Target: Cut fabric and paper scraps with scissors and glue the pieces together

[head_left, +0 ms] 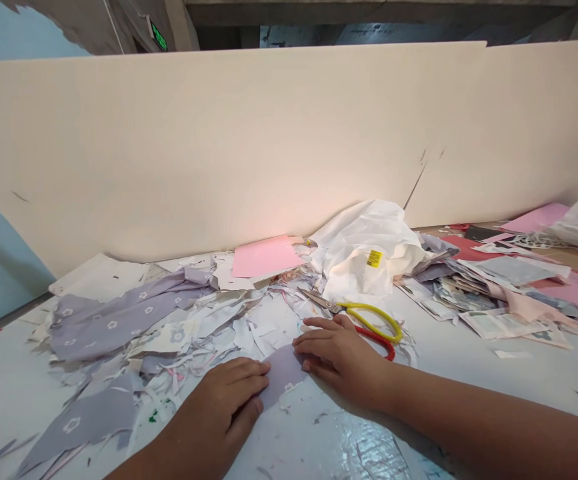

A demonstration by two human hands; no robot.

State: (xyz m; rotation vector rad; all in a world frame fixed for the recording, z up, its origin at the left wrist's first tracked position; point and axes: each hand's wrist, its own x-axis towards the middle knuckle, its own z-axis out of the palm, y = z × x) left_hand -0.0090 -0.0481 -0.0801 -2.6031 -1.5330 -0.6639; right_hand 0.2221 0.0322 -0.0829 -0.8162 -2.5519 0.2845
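Note:
Both of my hands lie flat on a small lavender piece of paper point(283, 373) on the white table point(469, 347). My left hand point(226, 400) presses its left edge with the fingers stretched out and close together. My right hand point(336, 353) rests on its right edge, fingers extended and lying flat. Just behind my right hand lie scissors point(369, 320) with one yellow and one red handle loop, untouched.
Heaps of white and lavender flower-printed scraps point(119, 320) cover the left and middle. A pink sheet point(263, 257) and a crumpled white bag point(363, 253) lie at the back. Printed and pink papers point(509, 293) pile up on the right. A tall beige board point(289, 147) walls the back.

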